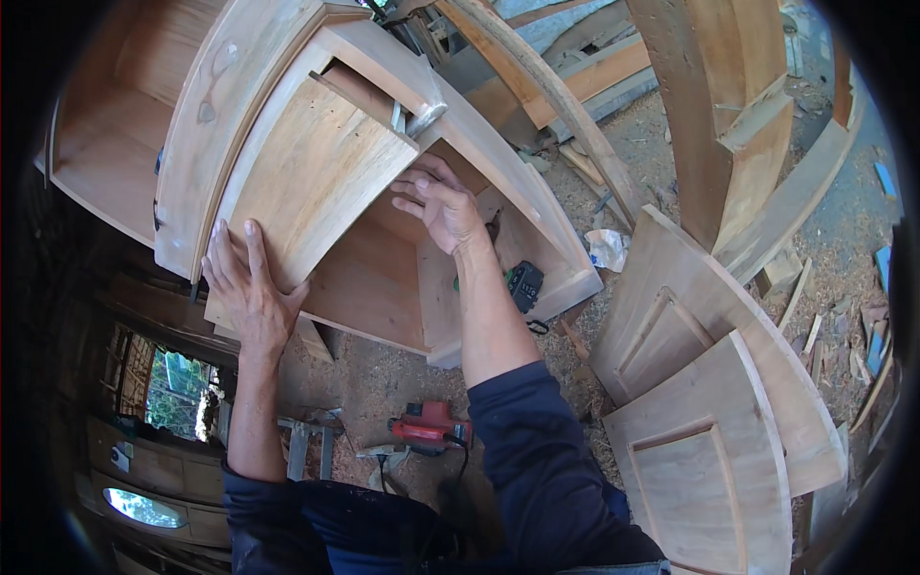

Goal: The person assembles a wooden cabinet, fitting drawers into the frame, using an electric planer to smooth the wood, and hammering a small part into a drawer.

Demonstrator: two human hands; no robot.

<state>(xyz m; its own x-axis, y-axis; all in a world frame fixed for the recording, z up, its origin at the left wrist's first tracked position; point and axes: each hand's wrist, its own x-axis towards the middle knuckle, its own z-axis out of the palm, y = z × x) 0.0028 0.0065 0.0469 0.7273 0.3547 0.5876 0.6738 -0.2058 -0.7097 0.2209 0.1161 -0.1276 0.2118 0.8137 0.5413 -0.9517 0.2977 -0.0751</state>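
The left hand (251, 292) lies with its fingers spread on the near end of the board (316, 182). The right hand (443, 206) has bent fingers by the board's right edge; I cannot tell if they pinch it. The board lies on the cabinet (561, 240). A black tool (524, 285) is at the cabinet's right side. A red tool (431, 428) lies nearer than the cabinet. 2 wood panels (685, 479) are right of the cabinet.

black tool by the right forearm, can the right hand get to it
Probably yes: the black tool lies close by with no board over it, though the right hand would have to draw back from the edge of the wooden panel.
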